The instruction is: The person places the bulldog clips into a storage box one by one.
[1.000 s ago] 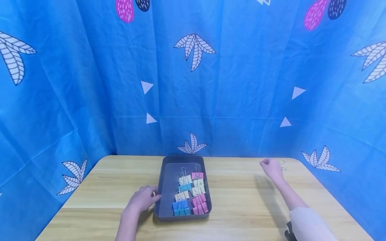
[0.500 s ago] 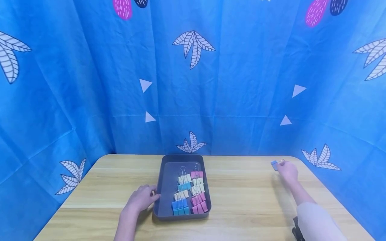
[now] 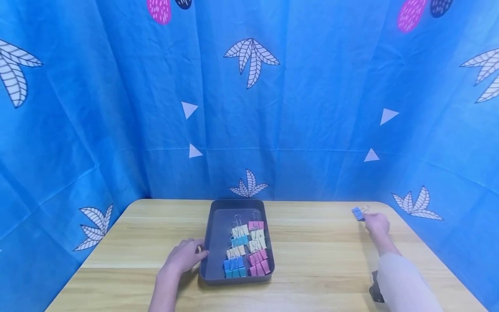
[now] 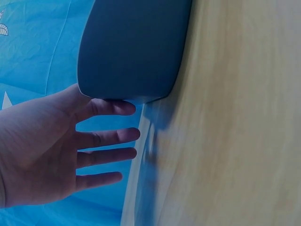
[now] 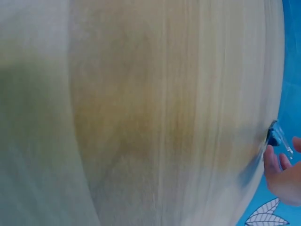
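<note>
In the head view, my right hand [image 3: 377, 223] reaches to the far right of the table, its fingertips at the near corner of a blue binder clip [image 3: 357, 213]. In the right wrist view, the right hand [image 5: 285, 175] has its fingers spread beside the binder clip [image 5: 273, 134]; one digit touches the clip's body and another stands apart from its wire handles. My left hand [image 3: 183, 260] rests against the left wall of a dark grey tray [image 3: 212, 242]. Seen from the left wrist, the left hand [image 4: 51, 146] has straight, spread fingers, one of them under the tray [image 4: 131, 52].
Inside the tray, binder clips stand in two columns: yellow and blue ones [image 3: 234, 251] on the left, pink and yellow ones [image 3: 257, 251] on the right. The wooden table [image 3: 312, 255] ends at a blue patterned curtain [image 3: 312, 108].
My right hand moved right to the blue binder clip's wire handles, then drew slightly back and down to its near corner. The clip stays about in place. The left hand and tray hold still.
</note>
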The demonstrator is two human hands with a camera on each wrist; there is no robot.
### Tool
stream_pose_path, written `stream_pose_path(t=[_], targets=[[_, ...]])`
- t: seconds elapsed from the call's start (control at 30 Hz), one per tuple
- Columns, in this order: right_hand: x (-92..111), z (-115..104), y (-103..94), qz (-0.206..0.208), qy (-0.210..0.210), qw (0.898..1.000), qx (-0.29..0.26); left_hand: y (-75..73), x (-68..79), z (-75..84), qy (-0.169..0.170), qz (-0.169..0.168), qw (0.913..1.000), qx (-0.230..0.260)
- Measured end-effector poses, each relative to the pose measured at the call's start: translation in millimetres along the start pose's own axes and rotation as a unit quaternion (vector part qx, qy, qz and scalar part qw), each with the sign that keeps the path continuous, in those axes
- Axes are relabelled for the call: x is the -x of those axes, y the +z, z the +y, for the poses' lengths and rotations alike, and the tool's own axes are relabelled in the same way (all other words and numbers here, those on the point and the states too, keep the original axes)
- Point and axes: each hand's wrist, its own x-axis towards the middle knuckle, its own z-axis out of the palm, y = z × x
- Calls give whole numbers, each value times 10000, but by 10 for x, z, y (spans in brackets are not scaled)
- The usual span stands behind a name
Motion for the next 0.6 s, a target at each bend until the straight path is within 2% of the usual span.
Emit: stream_pose_path(t=[0.1, 0.27, 0.47, 0.6], targets=[[-45, 31, 35, -41, 203, 9990, -392, -7, 1, 9, 2, 3, 10000, -28], [-104, 76, 54, -95, 261, 9966, -779, -22, 0, 49, -9, 5, 10000, 6], [-140, 78, 91, -359, 74, 9961, -803, -25, 20, 47, -47, 5, 10000, -6], [-135, 52, 108, -479, -14, 9969, -625, -13, 28, 33, -59, 4, 10000, 24]])
